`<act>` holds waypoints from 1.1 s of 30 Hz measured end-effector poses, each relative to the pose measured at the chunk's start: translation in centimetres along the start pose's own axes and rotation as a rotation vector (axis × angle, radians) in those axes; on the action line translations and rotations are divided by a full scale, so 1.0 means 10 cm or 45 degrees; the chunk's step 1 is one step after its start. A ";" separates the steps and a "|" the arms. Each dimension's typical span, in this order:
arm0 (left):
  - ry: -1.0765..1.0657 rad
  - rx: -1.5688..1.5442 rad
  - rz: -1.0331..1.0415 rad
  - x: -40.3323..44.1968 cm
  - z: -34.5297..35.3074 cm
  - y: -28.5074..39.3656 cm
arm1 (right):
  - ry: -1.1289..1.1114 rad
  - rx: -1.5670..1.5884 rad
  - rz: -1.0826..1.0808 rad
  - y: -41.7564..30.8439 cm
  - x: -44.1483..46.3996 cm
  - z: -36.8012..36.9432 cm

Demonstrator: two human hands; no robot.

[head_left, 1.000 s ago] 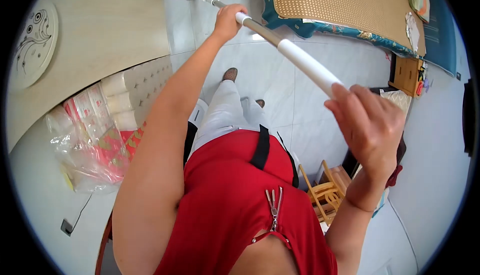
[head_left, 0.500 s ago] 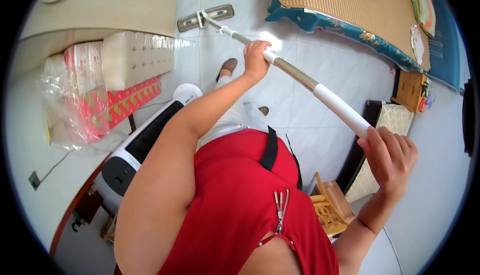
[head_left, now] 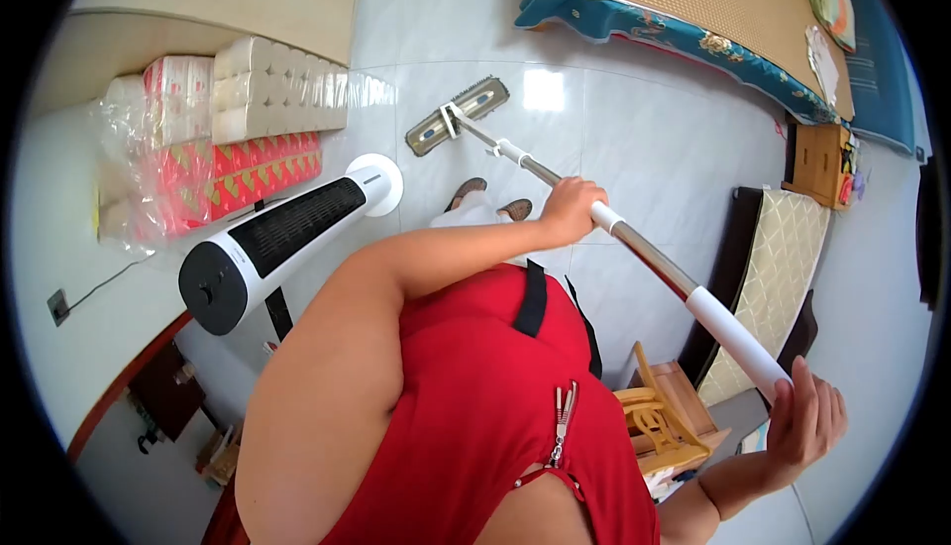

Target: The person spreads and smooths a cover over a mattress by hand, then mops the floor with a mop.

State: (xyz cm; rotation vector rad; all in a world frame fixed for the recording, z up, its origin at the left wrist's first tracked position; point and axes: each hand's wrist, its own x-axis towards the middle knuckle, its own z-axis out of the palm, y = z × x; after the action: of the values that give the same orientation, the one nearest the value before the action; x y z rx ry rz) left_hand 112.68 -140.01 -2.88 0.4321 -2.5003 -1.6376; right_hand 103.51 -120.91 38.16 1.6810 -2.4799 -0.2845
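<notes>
A flat mop head [head_left: 458, 116] rests at an angle on the tiled floor, joined to a long mop pole [head_left: 659, 263] that runs down to the right. My left hand [head_left: 575, 211] is wrapped round the metal part of the pole, just above a white collar. At the white end of the pole is my right hand [head_left: 807, 416], its thumb and fingers closed on the grip's tip. My shoes [head_left: 468, 190] stand on the floor below the mop head.
A white tower fan [head_left: 287, 238] stands at the left, beside wrapped paper packs [head_left: 282, 94]. The bed [head_left: 684, 0] with a woven mat is at the upper right. A wooden chair [head_left: 659, 421] and a cream-padded piece of furniture [head_left: 773, 287] lie to the right.
The mop head has come closer to my feet and turned on the floor. Both hands have moved down and to the right with the pole. The fan has come fully into view.
</notes>
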 end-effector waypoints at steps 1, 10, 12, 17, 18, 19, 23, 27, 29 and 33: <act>-0.016 0.024 0.046 0.11 -0.05 -0.04 | -0.008 -0.064 0.060 -0.03 -0.01 0.03; 0.079 0.171 0.161 0.23 -0.70 -0.29 | 0.135 0.341 0.487 -0.41 0.01 0.28; 0.068 0.237 0.126 0.30 -0.94 -0.60 | 0.033 0.482 0.480 -0.66 0.27 0.40; 0.079 0.438 0.153 0.20 -1.46 -1.43 | -0.172 0.576 0.344 -1.24 0.76 0.85; 0.045 0.462 0.200 0.17 -1.53 -1.50 | -0.205 0.559 0.318 -1.30 0.81 0.88; -0.025 0.459 0.213 0.18 -1.57 -1.55 | -0.225 0.554 0.318 -1.32 0.84 0.89; -0.309 0.401 0.213 0.23 -1.61 -1.65 | -0.339 0.535 0.314 -1.32 0.77 0.95; -0.504 0.562 0.106 0.19 -1.38 -1.94 | -0.494 0.470 0.264 -1.46 0.44 0.99; -0.532 0.647 0.073 0.04 -1.20 -2.00 | -0.520 0.475 0.228 -1.53 0.14 1.09; -0.566 0.663 0.094 -0.35 -0.73 -1.84 | -0.484 0.515 0.226 -1.51 -0.57 1.21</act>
State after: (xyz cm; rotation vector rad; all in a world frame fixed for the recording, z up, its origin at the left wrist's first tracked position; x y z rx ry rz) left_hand 120.96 -152.23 -16.52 0.0079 -3.2291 -1.1319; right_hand 116.70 -120.09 22.88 1.6463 -3.1229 -0.0904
